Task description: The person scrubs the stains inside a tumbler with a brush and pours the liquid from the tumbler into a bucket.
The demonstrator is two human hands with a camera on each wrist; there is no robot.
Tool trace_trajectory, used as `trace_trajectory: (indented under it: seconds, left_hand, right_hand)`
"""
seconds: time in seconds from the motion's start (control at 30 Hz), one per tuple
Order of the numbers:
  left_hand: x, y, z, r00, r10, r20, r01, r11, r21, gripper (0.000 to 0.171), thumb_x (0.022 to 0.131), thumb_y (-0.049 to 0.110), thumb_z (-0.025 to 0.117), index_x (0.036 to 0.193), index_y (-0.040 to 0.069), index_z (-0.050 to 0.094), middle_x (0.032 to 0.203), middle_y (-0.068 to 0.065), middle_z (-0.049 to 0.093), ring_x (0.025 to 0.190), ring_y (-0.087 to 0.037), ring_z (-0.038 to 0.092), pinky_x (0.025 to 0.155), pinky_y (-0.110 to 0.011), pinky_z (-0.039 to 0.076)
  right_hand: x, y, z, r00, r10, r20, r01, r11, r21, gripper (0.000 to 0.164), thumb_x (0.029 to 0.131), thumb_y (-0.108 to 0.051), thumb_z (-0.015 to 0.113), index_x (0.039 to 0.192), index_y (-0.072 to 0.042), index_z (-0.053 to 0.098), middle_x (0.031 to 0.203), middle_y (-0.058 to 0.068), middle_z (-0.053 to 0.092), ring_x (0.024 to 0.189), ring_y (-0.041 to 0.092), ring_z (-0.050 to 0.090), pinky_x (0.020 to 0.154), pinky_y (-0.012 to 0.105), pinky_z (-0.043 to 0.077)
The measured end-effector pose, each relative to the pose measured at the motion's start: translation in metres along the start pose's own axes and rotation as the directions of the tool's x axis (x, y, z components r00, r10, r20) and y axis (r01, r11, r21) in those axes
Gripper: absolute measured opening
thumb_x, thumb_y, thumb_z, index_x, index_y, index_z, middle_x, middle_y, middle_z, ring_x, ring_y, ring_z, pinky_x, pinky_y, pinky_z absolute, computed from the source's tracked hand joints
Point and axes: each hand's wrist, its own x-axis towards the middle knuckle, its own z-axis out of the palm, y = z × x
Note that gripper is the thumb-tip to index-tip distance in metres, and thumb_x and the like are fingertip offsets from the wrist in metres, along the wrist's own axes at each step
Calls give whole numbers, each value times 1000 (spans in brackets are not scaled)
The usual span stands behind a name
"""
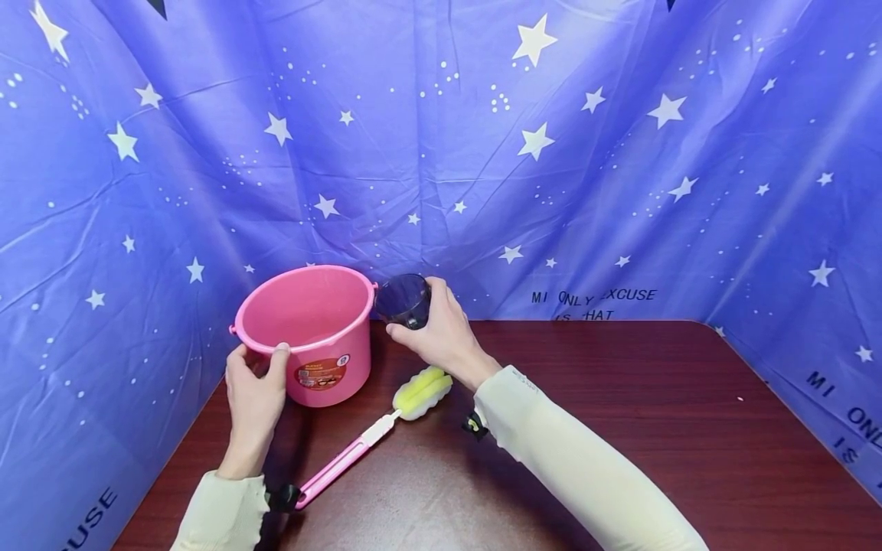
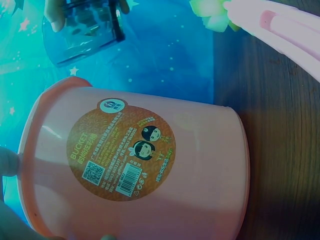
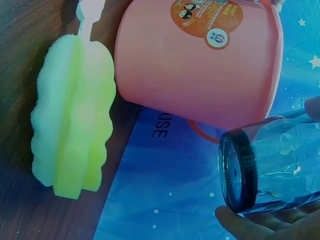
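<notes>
A pink plastic bucket (image 1: 354, 348) stands upright on the table, its round orange label facing me. My left hand (image 1: 253, 398) holds the bucket at the near left of its rim, with the thumb (image 2: 7, 162) at the rim. To the right of the bucket, my right hand (image 1: 451, 337) grips a dark, see-through cup (image 1: 401, 298) above the table. The cup is tilted and its thick base (image 3: 240, 170) shows in the right wrist view. In front lies a sponge brush with a yellow and white head (image 1: 422, 392) and a pink handle (image 1: 334, 471); neither hand holds it.
The dark red wooden table (image 1: 620, 413) reaches to a blue star-print cloth (image 1: 427, 153) that hangs behind and at both sides. Part of the bucket's pink carrying handle (image 3: 202, 132) shows behind it in the right wrist view.
</notes>
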Motion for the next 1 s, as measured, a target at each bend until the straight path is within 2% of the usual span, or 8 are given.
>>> trace_trajectory:
  seconds: [0.6, 0.8, 1.0]
  left_hand:
    - [0, 0, -1, 1000, 0, -1, 0, 1000, -9, 59, 90, 26, 64, 132, -7, 39, 126, -21, 44, 115, -32, 48, 101, -48, 38]
    - [0, 0, -1, 1000, -18, 6, 18, 1000, -2, 60, 90, 28, 63, 133, -5, 38, 127, -20, 43, 117, -32, 47, 101, -48, 38]
    - [0, 0, -1, 1000, -4, 10, 4, 1000, -11, 60, 90, 28, 64, 132, -7, 38, 126, -21, 43, 117, -33, 47, 101, -49, 38]
  right_hand:
    - [-7, 12, -8, 999, 42, -17, -41, 998, 42, 81, 66, -45, 79, 128, -13, 40, 116, 6, 52, 101, 22, 55, 88, 40, 47]
    - [-12, 16, -10, 999, 41, -20, -40, 998, 39, 82, 65, -46, 80, 128, -13, 41, 115, 5, 53, 101, 21, 55, 87, 40, 47]
    - [-17, 18, -13, 998, 56, -21, -55, 998, 39, 83, 64, -47, 81, 127, -13, 40, 114, 5, 53, 100, 22, 56, 86, 40, 47]
